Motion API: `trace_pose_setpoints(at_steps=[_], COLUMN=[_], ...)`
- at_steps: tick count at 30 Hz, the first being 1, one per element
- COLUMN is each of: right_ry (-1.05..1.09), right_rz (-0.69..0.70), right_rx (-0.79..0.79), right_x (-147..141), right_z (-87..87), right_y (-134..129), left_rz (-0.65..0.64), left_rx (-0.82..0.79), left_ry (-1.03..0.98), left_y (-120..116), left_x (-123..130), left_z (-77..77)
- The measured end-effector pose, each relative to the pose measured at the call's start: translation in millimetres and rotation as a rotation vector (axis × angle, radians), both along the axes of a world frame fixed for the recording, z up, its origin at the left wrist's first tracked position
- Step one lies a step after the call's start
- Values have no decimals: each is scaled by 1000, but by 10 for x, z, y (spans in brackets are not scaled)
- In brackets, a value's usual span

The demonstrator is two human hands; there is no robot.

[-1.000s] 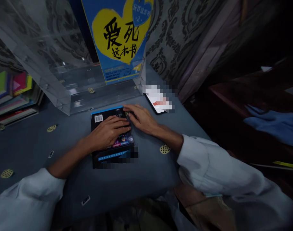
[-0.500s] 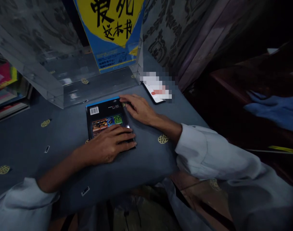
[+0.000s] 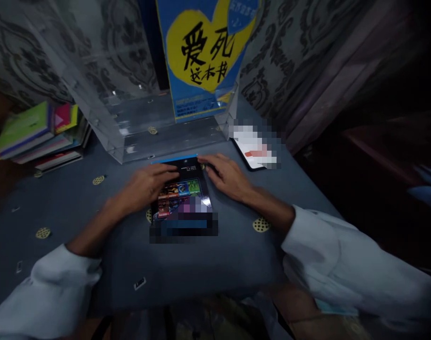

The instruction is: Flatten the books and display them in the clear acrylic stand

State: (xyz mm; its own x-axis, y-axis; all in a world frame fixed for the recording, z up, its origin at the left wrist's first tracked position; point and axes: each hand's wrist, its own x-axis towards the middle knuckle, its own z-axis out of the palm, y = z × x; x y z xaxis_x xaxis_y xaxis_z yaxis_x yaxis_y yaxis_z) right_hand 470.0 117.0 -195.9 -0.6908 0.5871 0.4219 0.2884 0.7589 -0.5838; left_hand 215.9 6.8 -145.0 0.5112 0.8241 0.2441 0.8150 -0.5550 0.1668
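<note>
A thin black book with a blue top edge and rows of small colour pictures lies flat on the table; its lower end is blurred out. My left hand, slightly smeared by motion, is over the book's upper left part, fingers stretched out and hiding the spot where the barcode was. At the upper right corner, my right hand touches the book with its fingertips, fingers extended and the palm beside the right edge. Neither hand grips anything.
A clear acrylic stand behind the book holds a blue and yellow book. To its right lies a phone with a lit, partly blurred screen. Several books are stacked at left. The table's edge runs along the right.
My left hand has slid up from the book's lower part to its upper left, uncovering the lower pictures. My right hand stays at the corner. The view has shifted left and up.
</note>
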Motion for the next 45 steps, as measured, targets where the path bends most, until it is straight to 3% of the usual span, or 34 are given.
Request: trace_pose_setpoints(at_steps=[3,6,11,18,23,38,45], right_ry=[-4,-3,-83,-279,-327,-329,-357], right_rz=[21,36,36,374,427,651,623], right_rx=[9,29,188,278,278,233,304], right_x=[10,17,-56,-635,-949,-462,-359], right_z=[4,-1,75,209,149,248,245], right_y=[2,6,-62,-233,-242,-950,-1082], left_rz=[200,236,178,175,179,170,143], left_rx=[4,8,36,36,21,1,37], left_ry=[-15,-75,-130,-181,-204,-219,-203], left_y=[19,-52,-116,-73,-60,-69,-86], left_x=[-397,-596,-639,-671,-683,-678,-661], left_z=[-87,-209,-325,-383,-425,-403,-395])
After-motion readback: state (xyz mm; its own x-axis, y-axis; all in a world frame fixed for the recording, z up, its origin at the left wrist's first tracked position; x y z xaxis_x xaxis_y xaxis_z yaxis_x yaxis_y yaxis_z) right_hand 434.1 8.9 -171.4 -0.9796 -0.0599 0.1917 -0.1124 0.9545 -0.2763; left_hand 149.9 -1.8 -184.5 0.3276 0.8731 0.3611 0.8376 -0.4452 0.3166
